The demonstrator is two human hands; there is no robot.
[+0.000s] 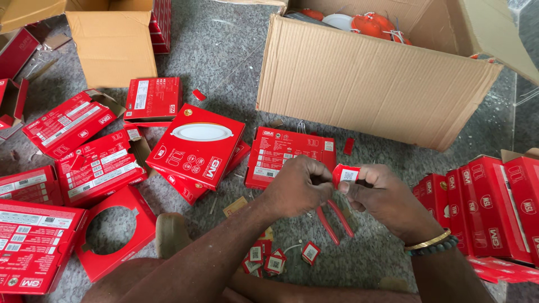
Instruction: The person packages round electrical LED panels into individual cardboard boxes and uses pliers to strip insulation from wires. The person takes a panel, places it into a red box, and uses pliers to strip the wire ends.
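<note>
— So what is seen nearest?
— Cut red tags [268,259] are scattered on the floor [370,252] by the knees; red-handled pliers [334,220] lie just beyond.
— And the hands?
— A small red tag [346,174] is pinched between the closed left hand [297,187] and right hand [382,196], above a flat red box [281,152].
— Farther off?
— A big cardboard box [370,84] is seen.
</note>
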